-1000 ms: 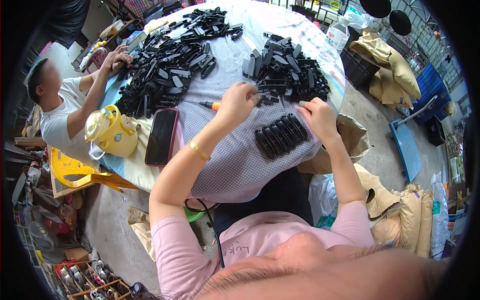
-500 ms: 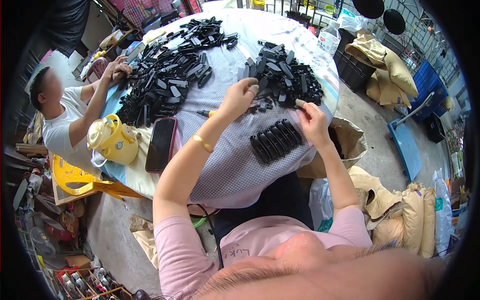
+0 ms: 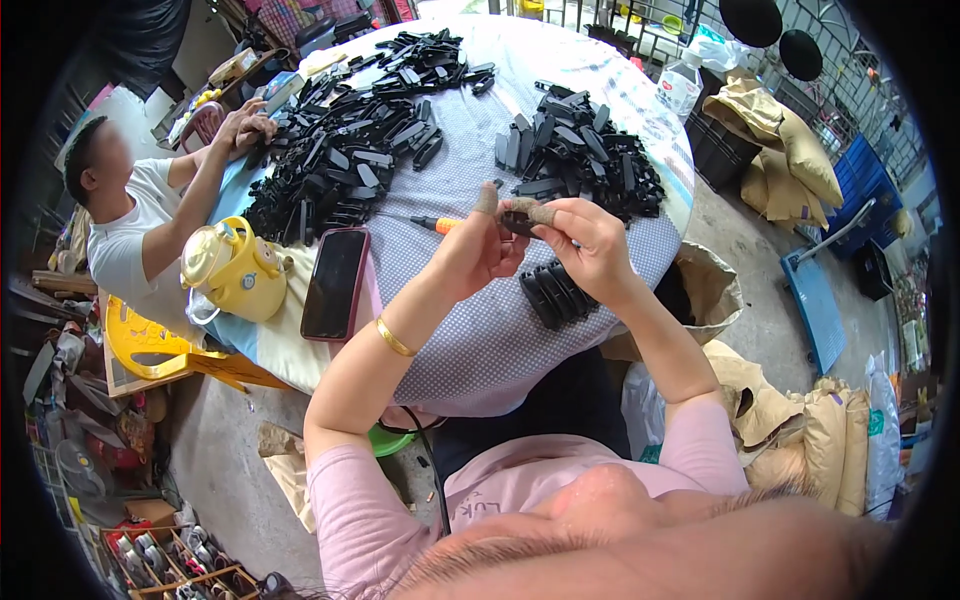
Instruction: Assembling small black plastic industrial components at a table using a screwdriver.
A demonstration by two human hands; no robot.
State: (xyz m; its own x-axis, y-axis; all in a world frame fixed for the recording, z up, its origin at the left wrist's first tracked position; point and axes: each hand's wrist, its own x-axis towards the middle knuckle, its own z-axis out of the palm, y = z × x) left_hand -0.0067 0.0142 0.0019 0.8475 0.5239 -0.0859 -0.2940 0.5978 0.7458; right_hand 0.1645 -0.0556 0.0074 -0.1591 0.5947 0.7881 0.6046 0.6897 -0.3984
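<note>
My two hands meet over the near side of the round table, and a small black plastic part (image 3: 517,221) is between their fingers. My right hand (image 3: 592,243) pinches it from the right, a tan cover on one finger. My left hand (image 3: 478,248) closes on it from the left, its thumb also covered and the other fingers curled. Beneath the right hand lies a row of several black curved pieces (image 3: 556,295), partly hidden. Just beyond is a pile of loose black parts (image 3: 585,150). An orange-handled tool with a dark tip (image 3: 437,224) lies beside my left wrist.
A larger black heap (image 3: 340,150) covers the table's left, where a co-worker's hands (image 3: 245,128) work. A phone (image 3: 335,283) and yellow pot (image 3: 235,275) stand nearer. Right of the table are an open paper sack (image 3: 712,290) and a blue trolley (image 3: 815,310).
My hands were apart, the left at the pile and the right by its near edge. They have come together with a black plastic part between them. The view has shifted slightly.
</note>
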